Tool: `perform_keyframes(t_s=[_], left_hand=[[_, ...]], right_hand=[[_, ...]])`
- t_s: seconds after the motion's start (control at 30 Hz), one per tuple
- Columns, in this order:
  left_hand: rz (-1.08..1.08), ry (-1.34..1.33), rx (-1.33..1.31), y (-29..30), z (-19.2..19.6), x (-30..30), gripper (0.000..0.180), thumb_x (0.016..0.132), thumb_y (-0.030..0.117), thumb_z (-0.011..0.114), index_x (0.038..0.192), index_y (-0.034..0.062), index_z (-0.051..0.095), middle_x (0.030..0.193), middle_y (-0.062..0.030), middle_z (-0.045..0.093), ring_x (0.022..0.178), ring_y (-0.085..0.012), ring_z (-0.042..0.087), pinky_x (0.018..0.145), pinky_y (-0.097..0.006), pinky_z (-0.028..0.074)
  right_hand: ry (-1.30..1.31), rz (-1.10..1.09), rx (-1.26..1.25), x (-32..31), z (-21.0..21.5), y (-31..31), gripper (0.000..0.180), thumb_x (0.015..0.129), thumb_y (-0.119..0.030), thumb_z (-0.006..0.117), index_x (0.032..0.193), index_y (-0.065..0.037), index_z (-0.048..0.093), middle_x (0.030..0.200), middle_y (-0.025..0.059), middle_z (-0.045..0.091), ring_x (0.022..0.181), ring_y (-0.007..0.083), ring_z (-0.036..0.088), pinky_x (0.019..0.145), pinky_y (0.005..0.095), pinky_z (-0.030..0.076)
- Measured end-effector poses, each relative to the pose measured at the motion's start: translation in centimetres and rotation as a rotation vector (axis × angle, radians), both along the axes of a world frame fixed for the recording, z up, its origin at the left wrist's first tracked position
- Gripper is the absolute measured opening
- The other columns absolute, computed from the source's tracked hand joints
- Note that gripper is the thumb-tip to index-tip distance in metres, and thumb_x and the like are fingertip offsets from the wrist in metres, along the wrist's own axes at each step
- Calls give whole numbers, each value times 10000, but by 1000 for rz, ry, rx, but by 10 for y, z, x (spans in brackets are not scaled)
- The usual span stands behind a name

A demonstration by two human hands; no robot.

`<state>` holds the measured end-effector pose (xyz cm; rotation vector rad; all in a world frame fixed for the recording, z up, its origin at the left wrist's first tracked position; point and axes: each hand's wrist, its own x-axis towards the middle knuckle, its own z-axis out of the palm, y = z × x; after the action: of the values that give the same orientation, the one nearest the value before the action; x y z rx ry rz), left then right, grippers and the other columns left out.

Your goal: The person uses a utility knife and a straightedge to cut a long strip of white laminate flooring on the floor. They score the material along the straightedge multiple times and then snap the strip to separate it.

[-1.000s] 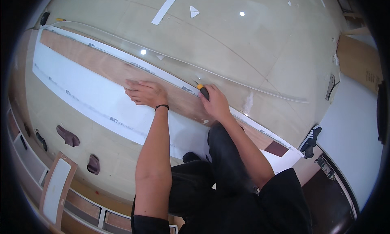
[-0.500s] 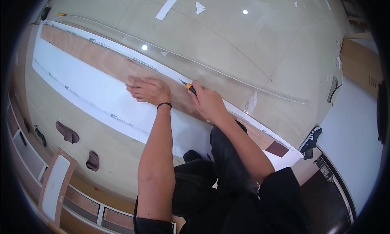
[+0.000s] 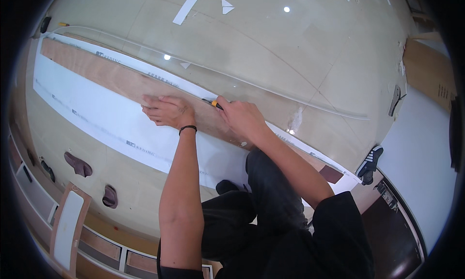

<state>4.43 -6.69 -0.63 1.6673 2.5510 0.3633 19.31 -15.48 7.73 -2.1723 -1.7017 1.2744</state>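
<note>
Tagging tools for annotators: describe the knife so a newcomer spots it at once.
Find the long white sheet with a brown wooden board lying along it. Near the board's far edge, the right hand grips the knife. Unlike the yellow item at upper left, it is hand-held, its thin blade pointing left.

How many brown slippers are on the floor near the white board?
2: one brown slipper at lower left, the other slipper below and right of it. More may be hidden at the dark edge.

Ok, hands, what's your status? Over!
Left hand on wooden board. Right hand gripping yellow-and-black cutter, blade by board's far edge. Thin strip beyond, apart from blade.
</note>
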Motion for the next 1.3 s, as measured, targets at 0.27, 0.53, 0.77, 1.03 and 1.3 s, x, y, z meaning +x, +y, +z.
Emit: perform_keyframes(t_s=[0.27, 0.53, 0.77, 1.03, 1.3], left_hand=[[-22, 41, 18, 0, -2, -2, 539, 1019, 303, 297, 1497, 59, 248, 1436, -293, 307, 1303, -446, 350, 1012, -572, 314], [-55, 18, -1, -2, 0, -4, 561, 1013, 302, 319, 1501, 39, 231, 1425, -316, 292, 1277, -459, 357, 1017, -556, 303], [-25, 86, 34, 0, -12, -7, 523, 1012, 317, 351, 1473, 78, 284, 1388, -261, 355, 1258, -406, 395, 975, -554, 343], [-44, 24, -15, 1, -1, -3, 536, 1009, 296, 325, 1470, 37, 238, 1403, -324, 302, 1279, -449, 351, 995, -566, 309], [-38, 7, -25, 3, 2, -1, 541, 1012, 303, 322, 1476, 39, 230, 1418, -330, 288, 1286, -448, 348, 1014, -560, 302]], right_hand=[[-83, 26, -24, -10, -1, -2, 190, 934, -164, 535, 1089, -55, 518, 726, 141, 682, 690, 333, 695, 592, 454, 545], [-14, 88, -96, 31, 8, -53, 168, 959, -162, 496, 1082, -47, 494, 759, 177, 677, 718, 364, 688, 632, 468, 542], [8, 106, -280, 66, 25, -111, 166, 1000, -193, 450, 1071, -46, 477, 811, 195, 677, 769, 390, 678, 672, 482, 532], [-27, 103, -308, 76, 19, -146, 153, 997, -191, 442, 1070, -58, 462, 781, 206, 668, 762, 407, 674, 662, 499, 525], [-101, 109, -327, 108, 22, -219, 179, 1003, -244, 451, 1062, -75, 453, 730, 189, 652, 712, 411, 662, 611, 507, 518]])
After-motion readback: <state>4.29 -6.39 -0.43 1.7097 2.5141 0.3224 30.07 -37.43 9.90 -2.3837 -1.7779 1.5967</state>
